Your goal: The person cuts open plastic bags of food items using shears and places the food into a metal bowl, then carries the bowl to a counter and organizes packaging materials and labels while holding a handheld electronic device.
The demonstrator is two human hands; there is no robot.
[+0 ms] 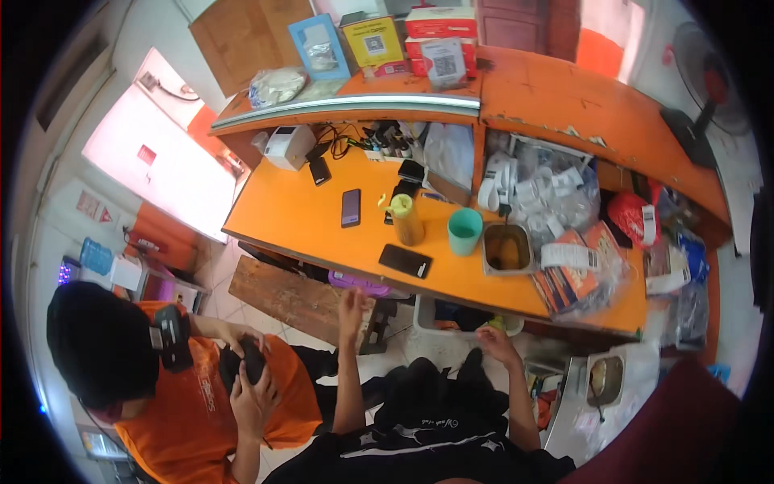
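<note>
My left hand is raised in front of the orange counter, above a wooden bench; its fingers look loosely apart and nothing shows in them. On the other side, my right hand hangs before the counter's front edge, near a white plastic bin, with fingers apart and nothing visible in it. Neither hand touches the counter. Closest on its top are a black phone, a yellow-lidded bottle, a green cup and a metal container with brownish contents.
At left a person in an orange shirt holds a dark object in both hands. A wooden bench stands below the counter. Plastic-wrapped packets crowd its right end. Another metal container sits on a side surface. A white printer stands farther back.
</note>
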